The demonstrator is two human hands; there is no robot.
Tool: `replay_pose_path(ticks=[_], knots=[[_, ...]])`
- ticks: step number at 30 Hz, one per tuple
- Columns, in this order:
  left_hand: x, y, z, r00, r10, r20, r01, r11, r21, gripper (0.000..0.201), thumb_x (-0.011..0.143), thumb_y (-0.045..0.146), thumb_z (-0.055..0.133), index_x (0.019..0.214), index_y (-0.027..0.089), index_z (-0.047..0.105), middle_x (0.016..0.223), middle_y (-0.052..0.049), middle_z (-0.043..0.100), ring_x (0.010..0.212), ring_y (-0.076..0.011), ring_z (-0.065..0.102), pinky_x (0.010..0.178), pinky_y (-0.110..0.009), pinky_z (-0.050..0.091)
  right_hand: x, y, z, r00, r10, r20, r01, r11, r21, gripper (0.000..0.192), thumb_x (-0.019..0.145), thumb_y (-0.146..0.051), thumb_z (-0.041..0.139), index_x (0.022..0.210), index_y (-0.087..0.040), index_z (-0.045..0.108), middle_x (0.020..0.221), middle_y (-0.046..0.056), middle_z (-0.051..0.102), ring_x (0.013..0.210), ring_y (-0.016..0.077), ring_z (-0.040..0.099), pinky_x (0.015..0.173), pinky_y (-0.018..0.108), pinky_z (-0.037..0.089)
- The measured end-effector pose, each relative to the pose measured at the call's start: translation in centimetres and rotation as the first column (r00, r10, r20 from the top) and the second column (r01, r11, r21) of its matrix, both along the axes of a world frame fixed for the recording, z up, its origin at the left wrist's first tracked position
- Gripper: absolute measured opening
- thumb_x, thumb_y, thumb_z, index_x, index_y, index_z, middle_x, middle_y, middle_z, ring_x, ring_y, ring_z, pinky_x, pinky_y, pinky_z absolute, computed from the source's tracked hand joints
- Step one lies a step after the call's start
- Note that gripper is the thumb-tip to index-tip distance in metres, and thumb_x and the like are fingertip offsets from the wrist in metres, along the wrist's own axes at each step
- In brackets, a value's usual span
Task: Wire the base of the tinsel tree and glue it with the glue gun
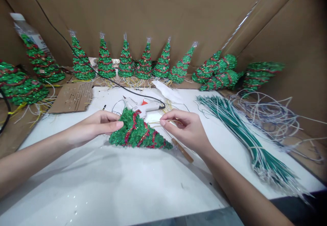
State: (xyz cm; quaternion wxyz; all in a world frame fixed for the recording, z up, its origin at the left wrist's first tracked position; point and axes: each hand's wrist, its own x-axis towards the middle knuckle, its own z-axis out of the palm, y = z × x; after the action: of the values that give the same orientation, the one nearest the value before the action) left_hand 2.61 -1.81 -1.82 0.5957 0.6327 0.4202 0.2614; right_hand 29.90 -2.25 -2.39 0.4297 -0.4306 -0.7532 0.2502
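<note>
A small green glittery Christmas tree (139, 132) with red garland lies on its side over the white table, its tip pointing right. My left hand (104, 123) grips the tree by its wide base, thumb on the near side. Pinched between thumb and forefinger of my right hand (181, 125) is a thin yellowish wire (153, 122), held beside the tree. Behind the tree rests a white glue gun (150, 106) with a black cord. A tool with a wooden handle (184, 152) lies on the table below my right hand.
Decorated trees (145, 64) stand in a row along the back, several with wires at their bases. A bundle of green wires (237, 135) lies at right, beside tangled white wires (270, 123). Cardboard (73, 97) and a bottle (30, 31) are at left; the black cord (112, 79) crosses the table.
</note>
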Motion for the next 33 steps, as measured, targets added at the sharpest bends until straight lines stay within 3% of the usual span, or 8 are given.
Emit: replay_pose_path(ticks=[4,9,21,33], knots=[[0.7,-0.6,-0.6,0.992,-0.017,0.124,0.034,0.99,-0.134,0.03,0.082,0.046,0.068,0.079,0.016,0.072,0.075,-0.002,0.067,0.067,-0.0136,0.059,0.063,-0.023,0.044,-1.2,-1.2,0.2,0.998,0.048,0.041,-0.056,0.972,0.226,0.01,0.083,-0.019,0.061,0.074,-0.019,0.066,0.064,0.0,0.066,0.054,0.0099,0.051,0.051,0.025,0.04],[1.2,-1.1,-1.3,0.994,0.024,0.109,-0.014,0.996,-0.087,0.034,0.082,0.047,0.067,0.08,0.013,0.071,0.073,-0.004,0.067,0.064,-0.0169,0.059,0.06,-0.027,0.045,-2.7,-2.4,0.2,0.99,0.113,0.09,-0.141,0.885,0.443,0.009,0.084,-0.012,0.06,0.08,-0.019,0.064,0.062,0.001,0.065,0.058,0.0119,0.051,0.057,0.028,0.042],[1.3,-1.0,-1.8,0.987,0.001,0.163,0.007,0.999,-0.046,0.037,0.081,0.05,0.066,0.073,0.013,0.067,0.061,-0.001,0.059,0.059,-0.0157,0.055,0.056,-0.027,0.044,-3.6,-2.8,0.6,0.959,0.053,0.28,-0.182,0.869,0.46,0.013,0.086,-0.013,0.056,0.076,-0.016,0.064,0.059,0.001,0.059,0.056,0.0119,0.045,0.057,0.027,0.04],[1.3,-0.7,-2.0,0.976,-0.037,0.214,0.056,0.995,-0.081,0.037,0.081,0.05,0.068,0.081,0.012,0.068,0.067,-0.001,0.06,0.057,-0.0121,0.051,0.051,-0.023,0.037,-4.4,-4.1,3.0,0.78,-0.126,0.613,-0.277,0.808,0.52,0.028,0.089,-0.014,0.048,0.065,-0.016,0.063,0.059,0.002,0.059,0.059,0.0138,0.043,0.055,0.027,0.033]])
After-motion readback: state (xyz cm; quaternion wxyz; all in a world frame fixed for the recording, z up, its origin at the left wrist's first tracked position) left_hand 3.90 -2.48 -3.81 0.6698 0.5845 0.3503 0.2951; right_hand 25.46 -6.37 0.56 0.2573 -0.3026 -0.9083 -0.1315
